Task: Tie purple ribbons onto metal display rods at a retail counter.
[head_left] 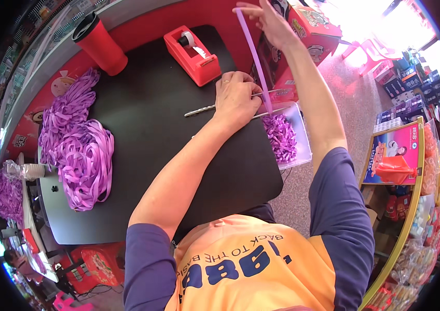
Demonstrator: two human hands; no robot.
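At the far right edge of the black table (152, 129), my left hand (235, 98) is closed around a thin, twisted metal rod (199, 110). Its fingertips are by the lower part of a purple ribbon (253, 52). Raised high to the right, my right hand (274, 26) pinches the ribbon's upper end, and the strip runs taut down past the left fingertips. A second thin rod (274, 112) sticks out over a white bin (305, 140), mostly hidden by my left hand and forearm. Many small purple ribbon pieces (280, 139) lie in the bin.
Two heaps of purple ribbon (85, 163) lie on the table's left side. A red tape dispenser (194, 57) and a red tumbler (101, 44) stand at the back. A red box (313, 31) is beyond the bin, and a display case (393, 155) is at the right.
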